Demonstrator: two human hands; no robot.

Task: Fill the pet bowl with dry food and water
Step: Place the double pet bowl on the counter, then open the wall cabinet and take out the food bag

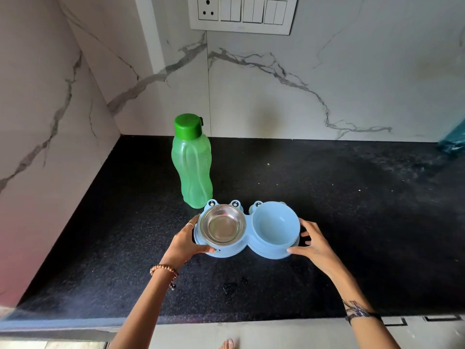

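Observation:
A light blue double pet bowl (241, 248) with frog eyes sits on the black counter (327, 197). Its left well holds an empty steel dish (222, 226); its right well (274, 225) is an empty blue plastic cup. My left hand (186, 244) grips the bowl's left end, thumb on the front rim. My right hand (313, 244) holds the right end, with its thumb on the front edge and its fingers curled round the side. A green bottle (192, 161) with a dark green cap stands upright just behind the bowl's left side.
Marble walls close the counter at the back and left. A switch panel (241, 13) hangs on the back wall. A teal plastic thing (453, 139) shows at the far right edge. The counter's front edge runs below my forearms.

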